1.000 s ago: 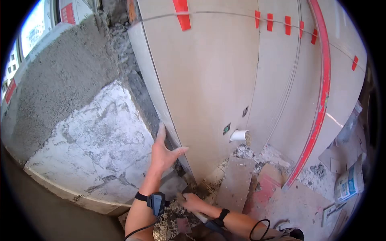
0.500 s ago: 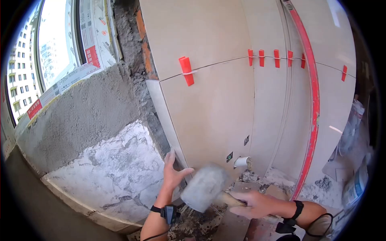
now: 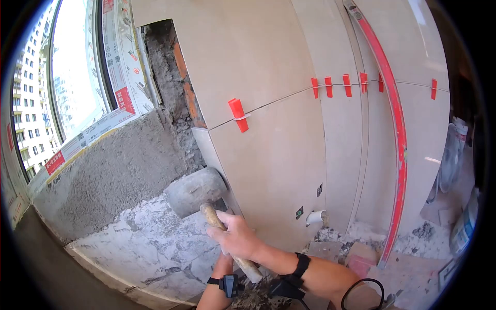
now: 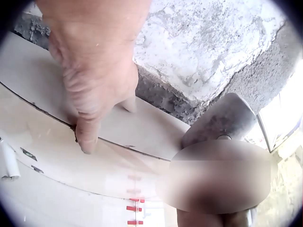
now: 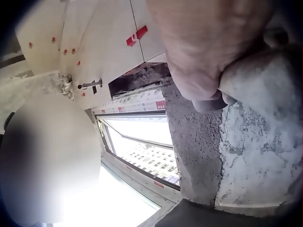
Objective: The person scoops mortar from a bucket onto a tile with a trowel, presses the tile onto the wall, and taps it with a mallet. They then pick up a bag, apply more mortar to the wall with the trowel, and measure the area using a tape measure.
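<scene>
In the head view my right hand [image 3: 236, 236] grips the wooden handle [image 3: 247, 268] of a mallet. The grey mallet head [image 3: 196, 192] is against the narrow side strip [image 3: 214, 155] at the left edge of the beige wall tile [image 3: 268, 165]. My left hand [image 4: 102, 71] is mostly hidden behind the right one there. The left wrist view shows its thumb [image 4: 87, 137] on the tile face and another finger on the side strip, bridging the corner. Fingers of the right hand are curled in the right wrist view.
Red tile clips [image 3: 238, 114] sit along the tile joint. A red level [image 3: 400, 150] leans on the wall. Left are a rough cement wall [image 3: 124, 160] and a window [image 3: 77, 67]. A white pipe [image 3: 316, 218] sticks out low, above floor rubble; a bucket [image 3: 464, 230] stands right.
My right hand has raised the mallet from low near the floor and swung it left to the tile's edge strip. My left hand stays at the tile corner. The head view has tilted up.
</scene>
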A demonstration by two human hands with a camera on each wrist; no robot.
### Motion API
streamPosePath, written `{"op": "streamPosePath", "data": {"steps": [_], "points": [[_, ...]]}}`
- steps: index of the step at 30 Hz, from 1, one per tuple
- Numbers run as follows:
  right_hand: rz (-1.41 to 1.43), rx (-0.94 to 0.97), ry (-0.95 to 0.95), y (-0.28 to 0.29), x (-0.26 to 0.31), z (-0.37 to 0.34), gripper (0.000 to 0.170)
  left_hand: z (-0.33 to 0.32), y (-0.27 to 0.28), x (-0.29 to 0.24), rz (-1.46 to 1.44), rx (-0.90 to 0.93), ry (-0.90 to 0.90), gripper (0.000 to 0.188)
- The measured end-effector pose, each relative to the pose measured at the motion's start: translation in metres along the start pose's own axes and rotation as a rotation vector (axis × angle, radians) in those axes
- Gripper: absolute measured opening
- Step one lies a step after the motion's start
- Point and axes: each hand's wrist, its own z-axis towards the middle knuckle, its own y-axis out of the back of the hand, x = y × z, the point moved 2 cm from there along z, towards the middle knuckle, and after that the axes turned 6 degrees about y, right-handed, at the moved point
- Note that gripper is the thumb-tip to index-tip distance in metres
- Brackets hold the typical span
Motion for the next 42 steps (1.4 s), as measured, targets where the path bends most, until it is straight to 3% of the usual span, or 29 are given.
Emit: {"op": "streamPosePath", "data": {"steps": [2,8,11,18,23,24,25,28,30,34,35,37,42], "points": [[-0.106,0.037,0.002,0.002,-0.002,-0.003,0.030,0.003,0.000,0.004,-0.006,-0.007,0.004,0.081],[0.017,0.094,-0.047,-0.001,0.002,-0.002,0.029,0.007,0.001,0.011,-0.028,-0.016,0.009,0.082],[-0.001,-0.002,-0.028,-0.003,-0.003,-0.001,0.032,0.007,0.002,0.013,-0.034,-0.012,0.011,0.083],[0.084,0.159,-0.266,0.027,0.027,-0.040,0.036,0.011,0.002,0.032,-0.070,-0.031,0.013,0.084],[-0.155,0.265,-0.475,0.093,0.047,-0.107,0.052,0.027,-0.001,0.065,-0.096,-0.099,-0.028,0.084],[-0.179,0.249,-0.498,0.110,0.043,-0.121,0.048,0.030,0.001,0.061,-0.064,-0.126,-0.048,0.084],[-0.200,0.234,-0.528,0.126,0.037,-0.139,0.045,0.015,0.013,0.014,0.073,-0.160,-0.093,0.090],[-0.387,0.170,-0.470,0.173,-0.007,-0.202,0.041,0.016,0.020,0.010,0.079,-0.150,-0.023,0.094],[-0.573,0.122,-0.484,0.191,-0.027,-0.247,0.035,0.023,0.027,0.005,0.079,-0.177,-0.076,0.091],[-0.551,-0.007,-1.072,0.213,-0.073,-0.343,0.023,0.041,0.041,-0.013,0.102,-0.185,-0.176,0.085],[-0.527,-0.049,-1.106,0.212,-0.081,-0.366,0.022,0.040,0.040,-0.018,0.133,-0.170,-0.160,0.085],[-0.480,-0.148,-1.145,0.210,-0.096,-0.401,0.021,0.044,0.037,-0.029,0.203,-0.143,-0.159,0.085],[-0.472,-0.096,-1.004,0.220,-0.144,-0.485,0.027,0.047,0.029,-0.010,0.133,-0.151,-0.173,0.086]]}}
